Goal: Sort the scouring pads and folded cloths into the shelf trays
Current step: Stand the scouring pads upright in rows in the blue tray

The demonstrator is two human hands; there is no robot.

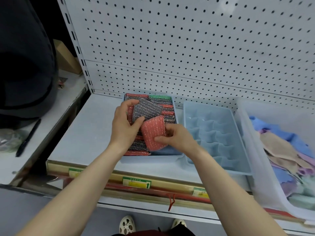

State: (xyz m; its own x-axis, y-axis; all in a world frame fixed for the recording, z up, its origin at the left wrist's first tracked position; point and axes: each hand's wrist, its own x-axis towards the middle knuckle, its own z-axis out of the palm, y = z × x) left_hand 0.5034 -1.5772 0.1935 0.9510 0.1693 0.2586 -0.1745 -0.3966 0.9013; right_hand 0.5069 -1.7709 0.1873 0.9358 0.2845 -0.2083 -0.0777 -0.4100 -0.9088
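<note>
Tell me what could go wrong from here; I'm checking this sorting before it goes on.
1. The left tray looks nearly full of pads, so pushing in the red pad held by the right hand may dislodge neighbours.
2. The grey pad is pinched only at its edge by the left hand and could slip.
3. The divided tray overhangs the shelf edge; a bump might tip it.

We see a grey scouring pad (147,110) with glittery stripes and a red scouring pad (153,134) flecked in silver lines, above a pale blue tray (177,156) packed with red, grey and green pads. Beside it the divided tray (242,147) is the same light blue, the cloths (279,147) are blue, beige, lilac and mint, and the pegboard (187,48) is white with dark dots
</note>
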